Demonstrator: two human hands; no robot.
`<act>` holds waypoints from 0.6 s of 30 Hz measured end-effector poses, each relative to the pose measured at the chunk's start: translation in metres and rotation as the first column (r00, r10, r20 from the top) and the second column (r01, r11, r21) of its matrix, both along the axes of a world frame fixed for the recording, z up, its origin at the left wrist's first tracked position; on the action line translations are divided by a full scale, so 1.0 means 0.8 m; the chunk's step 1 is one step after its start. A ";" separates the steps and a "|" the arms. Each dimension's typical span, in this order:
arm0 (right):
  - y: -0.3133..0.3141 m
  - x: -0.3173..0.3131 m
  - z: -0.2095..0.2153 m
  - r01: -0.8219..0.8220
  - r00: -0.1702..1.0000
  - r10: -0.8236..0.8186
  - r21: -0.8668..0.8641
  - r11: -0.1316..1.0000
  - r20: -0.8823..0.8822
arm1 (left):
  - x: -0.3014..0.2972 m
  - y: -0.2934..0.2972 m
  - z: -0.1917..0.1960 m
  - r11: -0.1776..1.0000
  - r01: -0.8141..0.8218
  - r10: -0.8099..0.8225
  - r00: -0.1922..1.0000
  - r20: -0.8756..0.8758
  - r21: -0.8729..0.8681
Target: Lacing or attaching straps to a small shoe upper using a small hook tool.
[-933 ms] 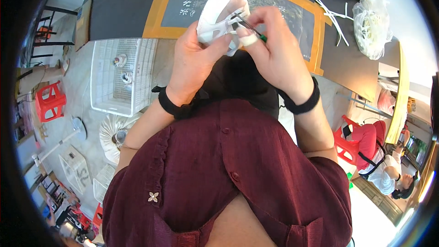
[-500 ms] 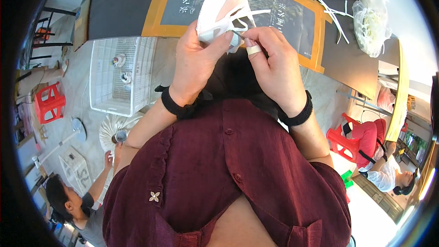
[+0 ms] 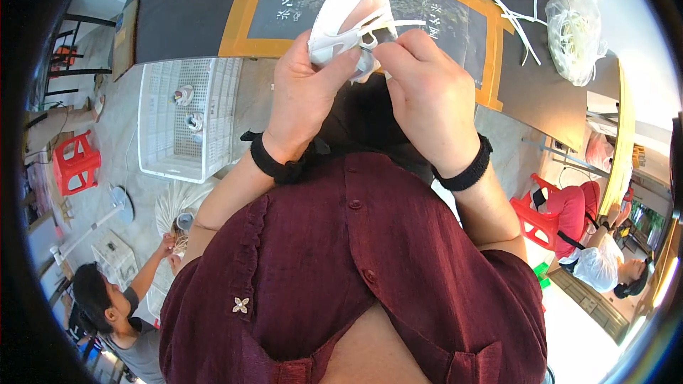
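Observation:
A white cup-shaped face mask (image 3: 343, 16) is held up in front of my chest, above a dark table mat with an orange border (image 3: 455, 1). My left hand (image 3: 307, 92) grips the mask's lower edge with thumb and fingers. My right hand (image 3: 427, 96) pinches a white strap (image 3: 393, 25) at the mask's right side, fingers closed. Both wrists wear black bands.
A white plastic crate (image 3: 186, 119) with small items stands on the floor at the left. Loose white straps (image 3: 509, 8) and a clear bag of straps (image 3: 573, 34) lie on the table's right. A red stool (image 3: 74, 163), one crouching person (image 3: 117, 316) and a seated person (image 3: 597, 259) are nearby.
The mask has turned in my hands and my right hand shifted from holding a small green-tipped tool against it to pinching the strap. A person has come into view at lower left.

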State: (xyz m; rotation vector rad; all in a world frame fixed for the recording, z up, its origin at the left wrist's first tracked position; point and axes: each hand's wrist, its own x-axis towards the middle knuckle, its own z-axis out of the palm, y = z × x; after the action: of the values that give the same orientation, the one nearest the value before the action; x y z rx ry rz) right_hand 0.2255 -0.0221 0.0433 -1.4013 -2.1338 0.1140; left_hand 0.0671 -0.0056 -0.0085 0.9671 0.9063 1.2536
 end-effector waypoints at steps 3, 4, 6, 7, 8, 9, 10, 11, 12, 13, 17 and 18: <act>0.012 -0.003 -0.002 -0.043 0.996 0.041 0.030 0.999 0.073 | -0.003 0.003 0.001 1.000 -0.001 0.001 1.000 -0.030 -0.006; 0.017 -0.004 -0.002 -0.051 0.993 0.049 0.016 0.999 0.107 | -0.005 0.004 -0.002 1.000 -0.009 0.008 0.997 -0.076 -0.019; 0.029 -0.003 -0.006 -0.063 0.992 0.066 -0.022 0.998 0.111 | -0.007 0.007 -0.007 0.999 -0.021 0.017 0.992 -0.121 -0.030; 0.034 -0.004 -0.007 -0.074 0.990 0.081 -0.062 0.995 0.113 | -0.005 0.008 -0.009 0.999 -0.038 0.034 0.981 -0.191 -0.020; 0.036 -0.006 -0.007 -0.077 0.990 0.084 -0.060 0.995 0.115 | -0.004 0.010 -0.010 0.998 -0.054 0.050 0.965 -0.259 -0.010; 0.037 -0.010 -0.007 -0.099 0.977 0.110 -0.069 0.993 0.182 | -0.005 0.011 -0.013 0.998 -0.060 0.056 0.965 -0.257 -0.010; 0.038 -0.013 -0.007 -0.120 0.959 0.136 -0.080 0.990 0.248 | -0.006 0.013 -0.016 0.999 -0.050 0.045 0.968 -0.247 -0.015; 0.041 -0.018 -0.008 -0.124 0.958 0.141 -0.081 0.989 0.250 | -0.008 0.014 -0.018 0.999 -0.039 0.033 0.971 -0.235 -0.021; 0.043 -0.021 -0.009 -0.165 0.938 0.174 -0.053 0.985 0.300 | -0.009 0.015 -0.019 0.999 -0.041 0.035 0.973 -0.227 -0.023; 0.045 -0.023 -0.009 -0.208 0.914 0.204 -0.028 0.978 0.349 | -0.011 0.016 -0.019 0.999 -0.039 0.029 0.970 -0.239 -0.037; 0.056 -0.020 -0.010 -0.138 0.956 0.170 -0.143 0.980 0.240 | -0.011 0.019 -0.013 0.998 -0.031 0.019 0.976 -0.216 -0.052; 0.058 -0.020 -0.008 -0.138 0.956 0.174 -0.161 0.977 0.236 | -0.013 0.020 -0.011 0.998 -0.029 0.016 0.977 -0.211 -0.055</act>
State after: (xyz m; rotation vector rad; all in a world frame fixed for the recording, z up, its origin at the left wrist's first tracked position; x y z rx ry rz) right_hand 0.2094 0.0239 0.0369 -1.3853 -2.4884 0.1621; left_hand 0.0570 0.0102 -0.0173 1.0596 1.1150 1.1522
